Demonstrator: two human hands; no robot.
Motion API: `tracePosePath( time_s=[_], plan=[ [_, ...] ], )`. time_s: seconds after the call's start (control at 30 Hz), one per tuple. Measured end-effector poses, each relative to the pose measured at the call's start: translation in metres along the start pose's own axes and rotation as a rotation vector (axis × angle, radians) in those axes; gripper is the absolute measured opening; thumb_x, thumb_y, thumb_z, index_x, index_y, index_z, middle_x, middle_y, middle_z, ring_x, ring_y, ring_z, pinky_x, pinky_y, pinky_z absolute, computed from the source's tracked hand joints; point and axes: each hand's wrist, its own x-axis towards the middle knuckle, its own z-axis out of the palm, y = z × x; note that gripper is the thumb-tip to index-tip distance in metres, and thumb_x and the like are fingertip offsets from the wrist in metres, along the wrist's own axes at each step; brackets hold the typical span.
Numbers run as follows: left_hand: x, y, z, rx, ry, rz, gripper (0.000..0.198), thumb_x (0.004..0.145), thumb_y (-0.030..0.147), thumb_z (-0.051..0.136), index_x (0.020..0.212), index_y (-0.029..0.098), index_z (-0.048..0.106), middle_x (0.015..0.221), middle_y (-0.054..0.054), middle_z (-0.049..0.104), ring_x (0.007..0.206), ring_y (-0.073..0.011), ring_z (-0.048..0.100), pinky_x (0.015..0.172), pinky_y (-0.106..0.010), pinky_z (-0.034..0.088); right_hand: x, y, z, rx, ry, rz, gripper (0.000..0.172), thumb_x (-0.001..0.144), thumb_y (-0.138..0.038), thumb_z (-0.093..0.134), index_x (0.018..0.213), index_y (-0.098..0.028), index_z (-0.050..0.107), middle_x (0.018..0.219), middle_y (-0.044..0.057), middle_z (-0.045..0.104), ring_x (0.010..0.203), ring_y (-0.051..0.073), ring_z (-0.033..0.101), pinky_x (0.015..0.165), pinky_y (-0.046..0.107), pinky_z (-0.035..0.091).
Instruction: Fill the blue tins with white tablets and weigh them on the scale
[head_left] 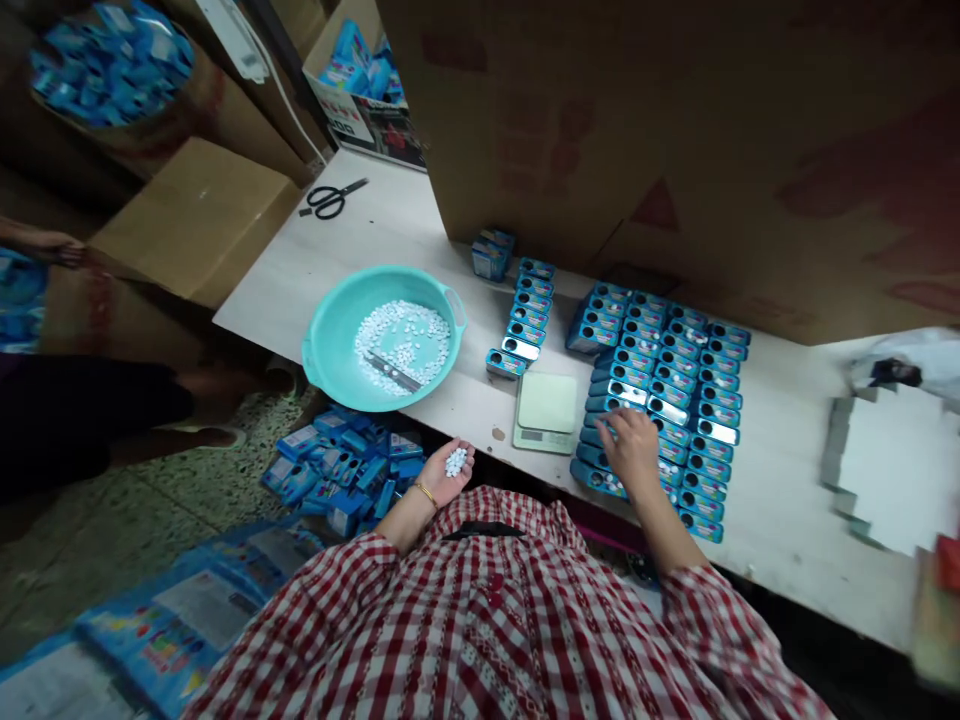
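Has a teal basin [324,330] of white pellets [409,338] at left on the table [765,500]. Cradles a small heap of them in the cupped, upturned left hand [444,472], off the table's edge. Skips the scale [546,410]. Rests the right hand [631,450], unclenched, on the blue tins [679,385]. Looks like tin-filling; calls for a level, spill-free carry to an open tin.

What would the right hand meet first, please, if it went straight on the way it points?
The right hand would probably meet more of the blue tins, which its fingers already touch.
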Motion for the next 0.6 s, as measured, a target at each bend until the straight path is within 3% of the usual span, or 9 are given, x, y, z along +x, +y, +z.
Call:
tracePosePath(
  time_s=[0.13, 0.23, 0.4, 0.6],
  plan=[
    [0.004, 0.000, 0.013, 0.054, -0.050, -0.039, 0.023, 0.085, 0.021, 0.042, 0.067, 0.012, 0.053, 0.062, -0.003, 0.054, 0.048, -0.0059, 0.051, 0.037, -0.013, 0.038, -0.071, 0.016, -0.011, -0.042, -0.181, -0.079, 0.022, 0.082, -0.035, 0.048, 0.085, -0.022, 0.065, 0.086, 0.006, 0.058, 0.078, 0.019, 0.046, 0.069, 0.031, 0.031],
    [0.007, -0.004, 0.023, 0.111, -0.072, -0.068, 0.022, 0.084, 0.021, 0.043, 0.067, 0.012, 0.053, 0.062, -0.003, 0.053, 0.048, -0.0056, 0.050, 0.037, -0.013, 0.037, -0.096, 0.007, -0.005, -0.127, -0.246, -0.084, 0.017, 0.081, -0.030, 0.049, 0.087, -0.021, 0.063, 0.091, 0.007, 0.058, 0.081, 0.020, 0.045, 0.070, 0.032, 0.031],
    [0.013, -0.013, 0.028, 0.195, -0.087, -0.105, 0.019, 0.083, 0.021, 0.046, 0.068, 0.012, 0.052, 0.063, -0.003, 0.052, 0.048, -0.0054, 0.049, 0.036, -0.012, 0.035, -0.114, 0.006, 0.014, -0.139, -0.151, -0.048, 0.020, 0.084, -0.025, 0.044, 0.095, -0.018, 0.060, 0.104, 0.010, 0.056, 0.088, 0.021, 0.045, 0.074, 0.033, 0.032],
    [0.038, -0.012, 0.030, 0.312, -0.148, -0.120, 0.011, 0.082, 0.019, 0.048, 0.077, 0.011, 0.053, 0.057, 0.002, 0.044, 0.038, -0.0008, 0.035, 0.028, -0.008, 0.020, -0.134, 0.020, 0.025, -0.066, -0.056, -0.007, 0.024, 0.085, -0.028, 0.042, 0.102, -0.018, 0.057, 0.101, 0.008, 0.057, 0.088, 0.020, 0.046, 0.074, 0.032, 0.035]
  ],
)
